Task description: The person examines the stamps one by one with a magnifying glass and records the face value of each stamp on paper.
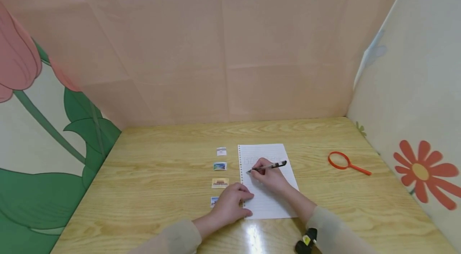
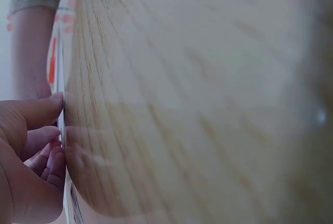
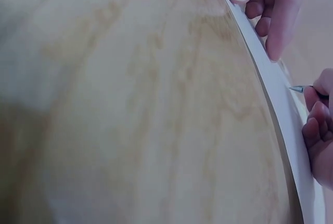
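On the worktop (image 1: 162,170) | right hand (image 1: 272,179) pinches pen (image 1: 278,164) over lined sheet (image 1: 264,206) | left hand (image 1: 230,204), grip relaxed, touches sheet's left edge

Back wall (image 1: 173,38): creased, pink
Left wall (image 1: 21,138): tulips (image 1: 18,54), green leaves (image 1: 36,202)
Right wall (image 1: 417,66): pale, red flower (image 1: 420,172)
Table (image 1: 162,158): wood, glare (image 1: 253,238) near front

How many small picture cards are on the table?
4, in a column left of the lined sheet, far to near: whitish card, blue-green card, yellow card, bluish card partly behind the left hand. More could hide there.
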Tool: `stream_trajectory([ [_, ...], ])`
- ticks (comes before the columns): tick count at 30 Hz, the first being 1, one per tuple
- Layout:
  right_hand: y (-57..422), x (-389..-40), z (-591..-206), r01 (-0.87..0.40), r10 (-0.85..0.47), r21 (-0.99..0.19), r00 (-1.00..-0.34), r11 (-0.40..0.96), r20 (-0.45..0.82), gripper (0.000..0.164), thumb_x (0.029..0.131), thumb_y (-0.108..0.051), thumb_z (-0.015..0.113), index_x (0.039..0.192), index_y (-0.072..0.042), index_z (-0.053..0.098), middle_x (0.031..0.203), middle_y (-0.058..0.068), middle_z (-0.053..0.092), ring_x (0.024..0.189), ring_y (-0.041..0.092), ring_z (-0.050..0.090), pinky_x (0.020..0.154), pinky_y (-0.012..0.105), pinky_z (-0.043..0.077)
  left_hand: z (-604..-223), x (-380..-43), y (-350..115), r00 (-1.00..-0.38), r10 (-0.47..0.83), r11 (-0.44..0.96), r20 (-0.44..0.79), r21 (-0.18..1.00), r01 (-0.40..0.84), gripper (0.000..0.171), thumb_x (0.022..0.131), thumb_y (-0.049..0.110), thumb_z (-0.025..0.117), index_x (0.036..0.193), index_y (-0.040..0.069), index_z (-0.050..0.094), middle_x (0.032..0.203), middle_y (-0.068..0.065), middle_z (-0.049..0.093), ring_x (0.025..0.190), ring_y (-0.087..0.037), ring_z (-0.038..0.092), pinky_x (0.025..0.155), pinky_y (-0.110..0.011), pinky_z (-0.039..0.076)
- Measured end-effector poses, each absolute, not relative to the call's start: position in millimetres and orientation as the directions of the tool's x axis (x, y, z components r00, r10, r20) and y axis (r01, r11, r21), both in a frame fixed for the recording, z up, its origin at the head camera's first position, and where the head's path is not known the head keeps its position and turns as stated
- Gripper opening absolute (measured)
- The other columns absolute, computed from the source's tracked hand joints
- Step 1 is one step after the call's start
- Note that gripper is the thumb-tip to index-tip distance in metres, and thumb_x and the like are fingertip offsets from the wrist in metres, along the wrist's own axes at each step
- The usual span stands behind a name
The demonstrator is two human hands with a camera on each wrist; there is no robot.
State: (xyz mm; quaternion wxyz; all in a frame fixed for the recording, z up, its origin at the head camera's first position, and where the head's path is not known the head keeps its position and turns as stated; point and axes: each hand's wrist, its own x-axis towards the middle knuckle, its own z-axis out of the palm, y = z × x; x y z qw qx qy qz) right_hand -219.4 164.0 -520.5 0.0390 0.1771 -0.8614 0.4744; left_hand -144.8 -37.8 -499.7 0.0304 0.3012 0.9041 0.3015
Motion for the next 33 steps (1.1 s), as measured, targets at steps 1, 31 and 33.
stream_trajectory([
  [1,164.0,-219.4,-520.1,-0.344,-0.272,-0.803,-0.933,0.487,0.235,0.010,0.086,-0.005,0.072,0.089,-0.007,0.063,0.069,-0.006,0.056,0.060,0.006,0.052,0.054,0.021,0.041,-499.8,-144.9,-37.9,-0.816,0.564,0.637,0.127,0.562,0.528,0.044,0.075,0.024,0.087,0.116,0.012,0.075,0.108,0.006,0.060,0.099,-0.008,0.054,0.091,-0.026,0.045],
  [31,171.8,-210.5,-514.1,-0.187,-0.214,-0.845,-0.973,0.501,0.088,0.009,0.087,-0.009,0.068,0.085,-0.014,0.060,0.080,-0.003,0.058,0.072,0.012,0.054,0.065,0.024,0.043,-498.1,-145.1,-37.9,-0.821,0.560,0.643,0.111,0.566,0.516,0.044,0.076,0.025,0.087,0.116,0.013,0.075,0.107,0.006,0.061,0.099,-0.008,0.054,0.091,-0.026,0.045],
  [33,171.9,-208.1,-512.7,-0.192,-0.215,-0.845,-0.972,0.500,0.093,0.009,0.086,-0.008,0.068,0.086,-0.012,0.061,0.081,-0.003,0.059,0.073,0.013,0.054,0.065,0.024,0.043,-497.7,-145.1,-38.0,-0.824,0.558,0.644,0.102,0.572,0.507,0.044,0.076,0.025,0.087,0.116,0.013,0.075,0.107,0.007,0.061,0.099,-0.008,0.054,0.091,-0.027,0.045],
])
